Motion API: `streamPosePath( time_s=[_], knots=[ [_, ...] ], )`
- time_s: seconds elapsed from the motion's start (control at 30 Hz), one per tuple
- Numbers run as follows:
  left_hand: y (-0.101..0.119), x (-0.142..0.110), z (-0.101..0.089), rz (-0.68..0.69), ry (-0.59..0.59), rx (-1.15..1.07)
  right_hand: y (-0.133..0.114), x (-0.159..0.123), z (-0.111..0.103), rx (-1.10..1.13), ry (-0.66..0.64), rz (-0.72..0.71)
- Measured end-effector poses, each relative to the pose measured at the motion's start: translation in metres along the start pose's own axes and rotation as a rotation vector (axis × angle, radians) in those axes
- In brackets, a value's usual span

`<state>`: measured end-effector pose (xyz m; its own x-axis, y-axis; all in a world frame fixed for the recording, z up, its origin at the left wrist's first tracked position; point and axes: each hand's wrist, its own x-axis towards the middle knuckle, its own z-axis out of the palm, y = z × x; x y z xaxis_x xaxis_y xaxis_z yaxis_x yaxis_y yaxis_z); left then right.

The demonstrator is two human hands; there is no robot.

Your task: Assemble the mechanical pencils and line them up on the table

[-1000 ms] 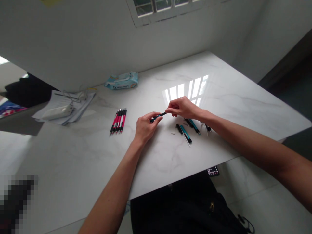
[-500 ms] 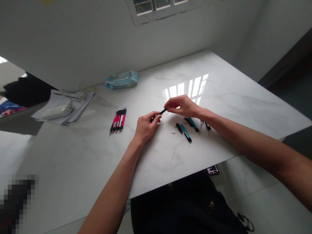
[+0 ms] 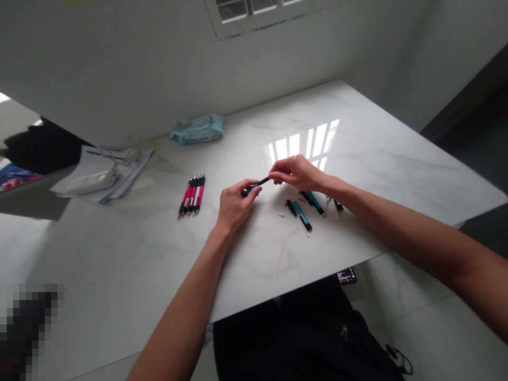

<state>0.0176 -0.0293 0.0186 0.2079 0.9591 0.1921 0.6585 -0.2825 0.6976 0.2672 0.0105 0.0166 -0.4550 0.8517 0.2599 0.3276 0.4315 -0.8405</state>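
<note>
Both my hands hold one teal and black pen [image 3: 255, 187] just above the white marble table [image 3: 130, 248]. My left hand [image 3: 234, 203] is closed on its teal lower end. My right hand [image 3: 296, 173] pinches its black upper end with thumb and fingertips. Just right of my hands, loose teal pen parts [image 3: 304, 214] and small black pieces [image 3: 335, 205] lie on the table. To the left, a row of several red and black pens [image 3: 192, 194] lies side by side.
A blue wipes pack [image 3: 196, 129] lies near the wall. Papers with a white device and cable [image 3: 101, 174] sit at the far left. A phone [image 3: 346, 275] and a dark bag [image 3: 309, 338] show below the table's near edge.
My right hand tilted the pen's black end up slightly, then brought it back down towards my left hand. The view shifted a little; the things on the table did not move.
</note>
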Motion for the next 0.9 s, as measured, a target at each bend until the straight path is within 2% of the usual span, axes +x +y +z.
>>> streamPosePath(
  time_s=[0.23, 0.37, 0.67, 0.9],
  knots=[
    [0.0013, -0.0017, 0.0025, 0.017, -0.044, -0.047, -0.0027, 0.0002, 0.0002, -0.073, -0.021, 0.019],
    [0.003, -0.0022, 0.0024, 0.012, -0.026, -0.046, -0.003, -0.0007, 0.0006, -0.085, -0.023, 0.035],
    [0.003, -0.0025, 0.002, -0.034, -0.027, -0.102, -0.0024, -0.0013, 0.0016, -0.034, 0.025, -0.107],
    [0.0031, -0.0041, 0.0033, 0.022, -0.117, -0.226, -0.0097, -0.0013, -0.0027, -0.155, -0.063, 0.041]
  ],
)
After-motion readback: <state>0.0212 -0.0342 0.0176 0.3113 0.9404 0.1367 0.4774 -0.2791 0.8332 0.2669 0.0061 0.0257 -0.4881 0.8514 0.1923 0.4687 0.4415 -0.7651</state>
